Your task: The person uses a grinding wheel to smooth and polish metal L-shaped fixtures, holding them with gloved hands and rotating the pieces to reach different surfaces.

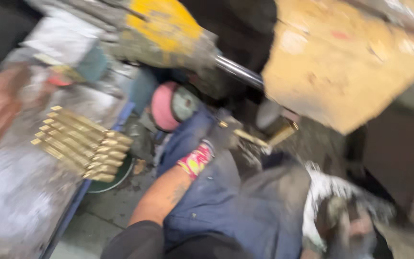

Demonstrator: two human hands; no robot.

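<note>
Blue trouser knee (226, 211) sits low; above it, gloved left hand (219, 139) pinches a brass rod (252, 139) pointing right; right hand unseen.

A grimy metalworking workshop, judging by the worn yellow-painted machine body (164, 29), its polished steel shaft (238, 71), and rows of brass rod-shaped parts (80, 144).

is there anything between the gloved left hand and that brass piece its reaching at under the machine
Nothing visible. The gloved left hand is right at the near end of the thin brass piece, with no object between them. The picture is blurred, so whether the fingers actually grip it cannot be told.
</note>
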